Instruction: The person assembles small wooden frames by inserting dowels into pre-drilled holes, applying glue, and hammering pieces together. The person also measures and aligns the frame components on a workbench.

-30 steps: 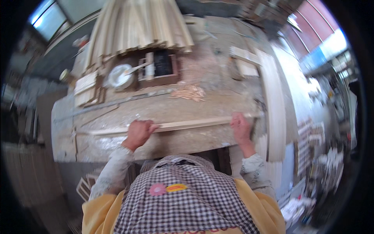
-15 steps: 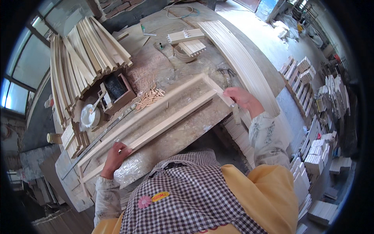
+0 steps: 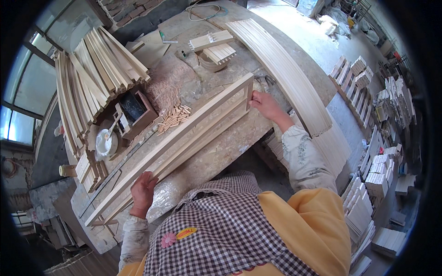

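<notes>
Wooden frame [image 3: 221, 103] tilted over bench [image 3: 230, 157], contact unclear. Left hand [image 3: 143, 189] grasps its near long side, right hand [image 3: 268, 106] its short end; wide-apart holds likely steady it against twisting.

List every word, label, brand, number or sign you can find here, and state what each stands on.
Yellow oval patch on the brown-and-white checked cloth apron: small red lettering, not copied out here.
Red curved marks at the picture's lower edge: cut off, unreadable.
Long rectangular frame of pale wood: no text visible.
Elsewhere: nothing legible; any other print is too small or blurred.
</notes>
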Demonstrator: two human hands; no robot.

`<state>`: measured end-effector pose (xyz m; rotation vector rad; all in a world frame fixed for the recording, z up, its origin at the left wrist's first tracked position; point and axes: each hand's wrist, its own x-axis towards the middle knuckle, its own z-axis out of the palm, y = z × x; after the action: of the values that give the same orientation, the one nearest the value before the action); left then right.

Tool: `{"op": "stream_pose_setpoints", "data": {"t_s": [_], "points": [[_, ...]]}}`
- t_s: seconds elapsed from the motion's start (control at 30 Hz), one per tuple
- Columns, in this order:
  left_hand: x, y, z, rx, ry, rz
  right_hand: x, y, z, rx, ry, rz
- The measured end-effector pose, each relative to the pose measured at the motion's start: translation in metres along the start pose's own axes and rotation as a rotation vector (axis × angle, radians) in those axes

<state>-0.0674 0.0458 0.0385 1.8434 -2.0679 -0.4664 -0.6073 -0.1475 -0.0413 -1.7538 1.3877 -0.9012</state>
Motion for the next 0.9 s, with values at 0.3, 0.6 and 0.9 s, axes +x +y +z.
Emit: {"op": "stream_pose_setpoints", "data": {"t_s": [0.3, 0.6, 0.9], "points": [[0.0, 0.001, 0.017, -0.01, -0.009, 0.022, -0.009, 0.016, -0.004, -0.08, 0.047, -0.028], [-0.012, -0.012, 0.019, 0.088, 0.005, 0.025, 0.048, -0.19, -0.036, -0.123, 0.549, -0.326], [-0.002, -0.004, 0.021, 0.091, 0.027, 0.02, 0.071, -0.15, 0.002, -0.7, -0.168, 0.092]]}}
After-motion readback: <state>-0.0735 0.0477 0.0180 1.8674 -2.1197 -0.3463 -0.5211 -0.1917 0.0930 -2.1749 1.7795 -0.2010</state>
